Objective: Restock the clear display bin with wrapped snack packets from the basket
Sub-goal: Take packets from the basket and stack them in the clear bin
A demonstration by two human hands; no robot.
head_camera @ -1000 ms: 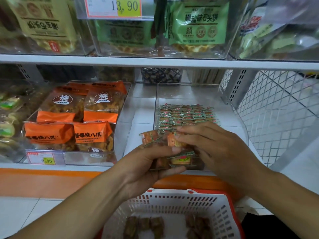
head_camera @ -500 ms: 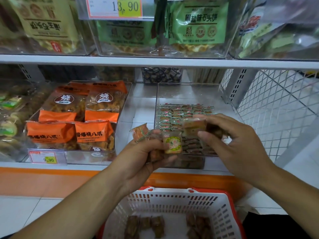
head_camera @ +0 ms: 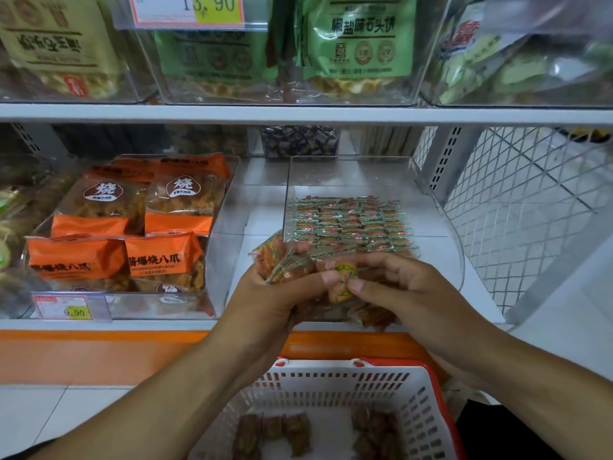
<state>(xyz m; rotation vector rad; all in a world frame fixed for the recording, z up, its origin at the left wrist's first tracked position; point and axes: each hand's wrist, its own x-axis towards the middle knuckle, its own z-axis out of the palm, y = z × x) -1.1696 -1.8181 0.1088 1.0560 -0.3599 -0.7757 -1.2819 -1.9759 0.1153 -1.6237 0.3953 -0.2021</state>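
Observation:
A clear display bin (head_camera: 351, 167) stands on the lower shelf, with neat rows of small wrapped snack packets (head_camera: 351, 224) on its floor. In front of the bin, my left hand (head_camera: 265, 303) grips a bunch of wrapped packets (head_camera: 282, 260). My right hand (head_camera: 408, 293) meets it and pinches one packet with a green and yellow label (head_camera: 345, 277) between thumb and fingers. Below, a white basket with a red rim (head_camera: 335, 386) holds several brown wrapped packets (head_camera: 292, 433).
A second clear bin (head_camera: 219, 247) to the left holds orange snack bags, with a 9.90 price tag (head_camera: 71, 307) on its front. The upper shelf (head_camera: 298, 112) carries bins of green and cream bags. A white wire mesh panel (head_camera: 524, 207) closes the right side.
My right hand, which was lifted over the bin with a packet half a second ago, has come back down to the bunch in my left hand and pinches another packet.

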